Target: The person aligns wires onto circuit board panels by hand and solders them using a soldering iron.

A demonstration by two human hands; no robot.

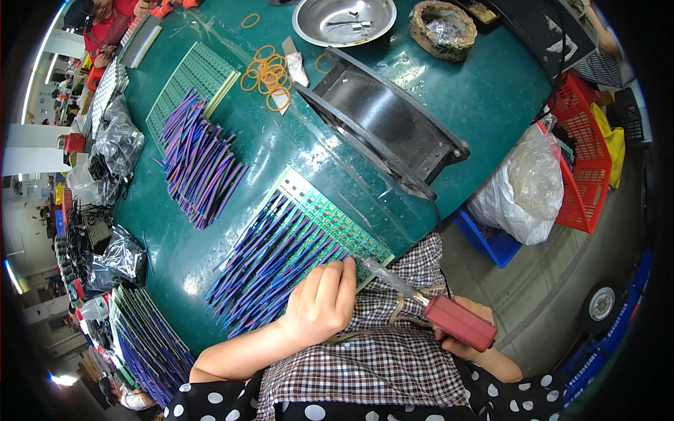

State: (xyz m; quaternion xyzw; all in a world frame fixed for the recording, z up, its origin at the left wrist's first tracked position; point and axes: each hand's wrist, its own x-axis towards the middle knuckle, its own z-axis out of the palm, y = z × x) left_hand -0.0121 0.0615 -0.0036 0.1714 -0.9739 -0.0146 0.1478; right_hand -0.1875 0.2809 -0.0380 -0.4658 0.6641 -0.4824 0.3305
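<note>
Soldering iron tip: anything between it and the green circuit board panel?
Nothing visible. The soldering iron, held in the right hand, has its tip at the near edge of the circuit board panel, beside the left hand pressing the wires.

Circuit panel (319, 235) lies at frame centre on the table (484, 98), near its lower edge; wire rows (263, 263) rest on it. Loose wire pile (200, 165) sits to its upper left. Fan housing (386, 126) stands upper right of the panel. Metal bowl (344, 21) at top centre; rubber bands (267, 74) left of it. Bagged bundle (523, 186) off the table, right.
</note>
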